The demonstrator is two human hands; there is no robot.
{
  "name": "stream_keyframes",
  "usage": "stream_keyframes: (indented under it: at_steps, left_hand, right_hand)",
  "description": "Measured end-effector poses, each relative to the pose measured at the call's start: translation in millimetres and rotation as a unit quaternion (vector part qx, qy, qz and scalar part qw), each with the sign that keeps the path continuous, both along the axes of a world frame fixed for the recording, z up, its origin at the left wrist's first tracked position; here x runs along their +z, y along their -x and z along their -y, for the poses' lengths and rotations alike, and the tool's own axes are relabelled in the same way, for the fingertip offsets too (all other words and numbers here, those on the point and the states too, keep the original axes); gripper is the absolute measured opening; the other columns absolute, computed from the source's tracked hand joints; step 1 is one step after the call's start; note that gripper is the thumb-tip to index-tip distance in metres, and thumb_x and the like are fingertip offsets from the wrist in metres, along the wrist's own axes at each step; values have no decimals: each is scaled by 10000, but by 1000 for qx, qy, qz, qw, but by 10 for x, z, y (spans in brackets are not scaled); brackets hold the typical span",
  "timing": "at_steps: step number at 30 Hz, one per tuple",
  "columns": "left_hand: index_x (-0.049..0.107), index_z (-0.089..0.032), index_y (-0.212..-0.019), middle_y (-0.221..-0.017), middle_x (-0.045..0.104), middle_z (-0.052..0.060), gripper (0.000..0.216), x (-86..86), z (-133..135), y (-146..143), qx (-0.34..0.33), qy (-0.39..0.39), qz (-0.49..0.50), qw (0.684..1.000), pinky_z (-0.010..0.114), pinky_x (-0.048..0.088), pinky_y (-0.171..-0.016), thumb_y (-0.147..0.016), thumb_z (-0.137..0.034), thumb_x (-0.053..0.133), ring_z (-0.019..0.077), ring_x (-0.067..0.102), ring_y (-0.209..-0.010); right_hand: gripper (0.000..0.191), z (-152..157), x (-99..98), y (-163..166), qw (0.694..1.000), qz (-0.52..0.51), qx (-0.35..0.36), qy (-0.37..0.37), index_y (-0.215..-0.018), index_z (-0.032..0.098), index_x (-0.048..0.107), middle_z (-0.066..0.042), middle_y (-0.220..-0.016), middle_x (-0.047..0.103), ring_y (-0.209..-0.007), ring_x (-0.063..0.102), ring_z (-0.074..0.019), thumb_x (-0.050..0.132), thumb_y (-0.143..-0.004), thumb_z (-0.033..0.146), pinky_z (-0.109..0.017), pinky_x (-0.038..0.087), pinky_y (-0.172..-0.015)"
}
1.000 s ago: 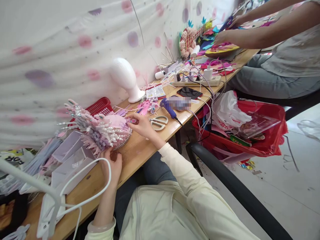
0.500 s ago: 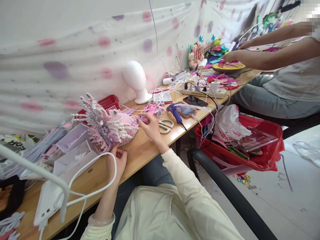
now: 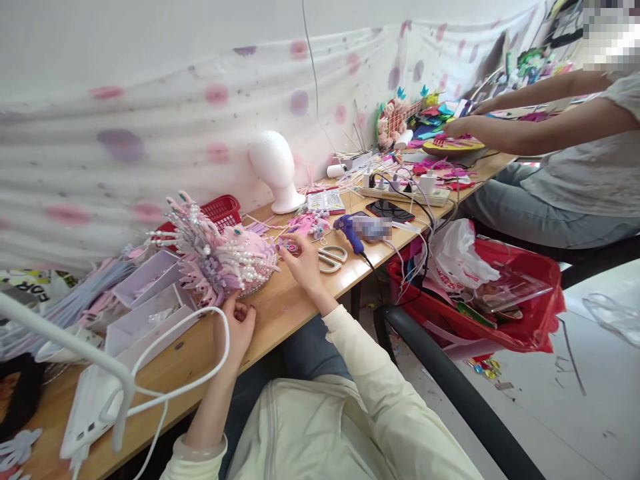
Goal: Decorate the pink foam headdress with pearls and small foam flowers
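A pink and lilac headdress (image 3: 245,257), covered with pearls, beads and spiky petals, rests on the table before me. My left hand (image 3: 237,327) is at its lower front edge, fingers curled in against the beaded rim; part of the grip is hidden. Just right of the headdress, my right hand (image 3: 304,267) has thumb and fingers drawn together around a small pink round ornament (image 3: 291,247). The fingers partly cover this piece. Scissors (image 3: 332,258) with pale handles lie beside my right hand, and a blue glue gun (image 3: 350,233) lies beyond them.
A white foam head (image 3: 273,167) stands behind. White boxes (image 3: 145,320) and a white power strip (image 3: 90,420) with a looping cable are on the left. Phones (image 3: 390,211) and another power strip (image 3: 410,192) lie right. A red-lined bin (image 3: 530,267) stands below; a co-worker (image 3: 565,147) sits beyond.
The whole view has shifted slightly. My right hand stays beside the headdress with little movement, and my left hand keeps its place at the rim.
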State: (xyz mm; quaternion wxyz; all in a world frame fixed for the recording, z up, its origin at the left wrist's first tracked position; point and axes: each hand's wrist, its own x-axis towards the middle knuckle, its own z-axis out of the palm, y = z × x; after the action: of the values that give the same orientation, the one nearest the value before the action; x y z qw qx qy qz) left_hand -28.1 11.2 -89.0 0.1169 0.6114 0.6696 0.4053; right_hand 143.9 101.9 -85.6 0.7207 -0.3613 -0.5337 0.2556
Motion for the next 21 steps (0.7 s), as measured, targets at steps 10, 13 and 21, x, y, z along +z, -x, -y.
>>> stream_keyframes:
  at_steps: [10,13,21]
  left_hand:
    - [607,-103,-1188,-642,566,-16,601,-35,-14,15,-10,-4,-8,1000,354,486,-658,-673,-401,524,208,567,-599]
    - [608,-120,-1174,-641,558,-22,577,-64,-27,41,-11,-5,-10,1000,347,478,-657,-680,-407,533,204,565,-604]
    - [598,-132,-1169,-639,534,-33,563,-140,-68,111,-26,-11,-7,1000,347,462,-653,-678,-402,553,198,541,-600]
  right_hand:
    - [254,132,183,-1,985,165,35,-34,-1056,191,715,-34,-1035,766,-932,702,-179,580,-861,101,-297,511,-887]
    - [275,140,208,-20,980,190,38,-41,-1071,188,714,-44,-1041,766,-933,703,-183,573,-860,82,-299,510,-875]
    - [321,122,250,-32,980,187,32,-60,-1099,188,715,-46,-1033,760,-930,698,-180,563,-859,37,-284,495,-861]
